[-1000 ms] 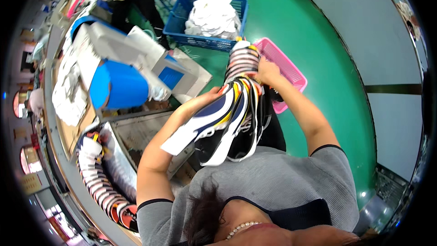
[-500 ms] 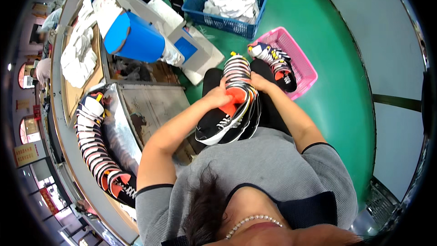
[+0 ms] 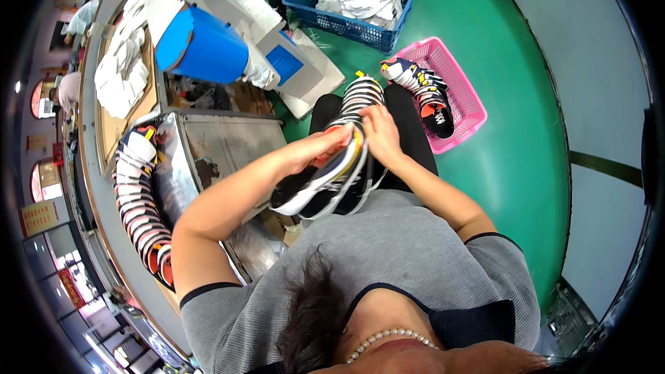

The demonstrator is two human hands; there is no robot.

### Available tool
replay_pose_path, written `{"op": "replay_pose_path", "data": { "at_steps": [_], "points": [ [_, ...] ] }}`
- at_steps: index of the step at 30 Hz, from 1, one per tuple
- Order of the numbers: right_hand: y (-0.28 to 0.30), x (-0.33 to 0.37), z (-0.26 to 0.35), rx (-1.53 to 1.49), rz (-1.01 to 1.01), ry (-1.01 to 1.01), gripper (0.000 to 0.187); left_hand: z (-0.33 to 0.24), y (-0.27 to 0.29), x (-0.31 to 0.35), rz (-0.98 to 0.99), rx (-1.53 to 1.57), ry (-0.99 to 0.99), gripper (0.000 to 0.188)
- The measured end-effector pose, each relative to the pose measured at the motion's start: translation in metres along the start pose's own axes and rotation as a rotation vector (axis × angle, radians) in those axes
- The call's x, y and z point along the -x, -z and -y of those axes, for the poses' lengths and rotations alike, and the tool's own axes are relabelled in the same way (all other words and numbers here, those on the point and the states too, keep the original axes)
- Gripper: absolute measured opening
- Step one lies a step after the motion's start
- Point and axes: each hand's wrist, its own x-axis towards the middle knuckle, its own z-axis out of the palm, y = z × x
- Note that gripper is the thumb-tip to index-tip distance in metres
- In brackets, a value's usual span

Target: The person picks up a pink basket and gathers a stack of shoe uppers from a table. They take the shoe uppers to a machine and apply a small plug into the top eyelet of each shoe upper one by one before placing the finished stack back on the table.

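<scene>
Right hand (image 3: 380,135) has come further over the nested stack of shoe uppers (image 3: 361,97), closer to the left hand (image 3: 317,149) than half a second ago. Both hands grasp the stack over the lap (image 3: 410,125), near end blurry. I'd keep light, even pressure from both sides so layers don't fan out.

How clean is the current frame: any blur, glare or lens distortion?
Head view: near ends of the stacked shoe uppers look smeared between left hand and right hand, likely motion blur; head view: pale sheen on the green floor; head view: the grey wall bows at right, corners black.
</scene>
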Motion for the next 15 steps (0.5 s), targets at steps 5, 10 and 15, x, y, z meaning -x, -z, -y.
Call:
{"op": "replay_pose_path", "data": {
  "at_steps": [5, 10, 15],
  "points": [
    [-0.002, 0.022, 0.000, 0.016, 0.042, 0.120, 0.013, 0.029, -0.024, -0.016, -0.036, -0.330, -0.505, 0.080],
    [0.030, 0.014, -0.006, -0.042, 0.189, 0.108, 0.015, 0.023, -0.013, 0.061, -0.083, 0.016, -0.354, 0.070],
    [0.040, 0.002, 0.052, -0.184, 0.178, 0.131, 0.038, 0.055, 0.004, 0.118, -0.444, -0.226, -0.739, 0.079]
  ]
}}
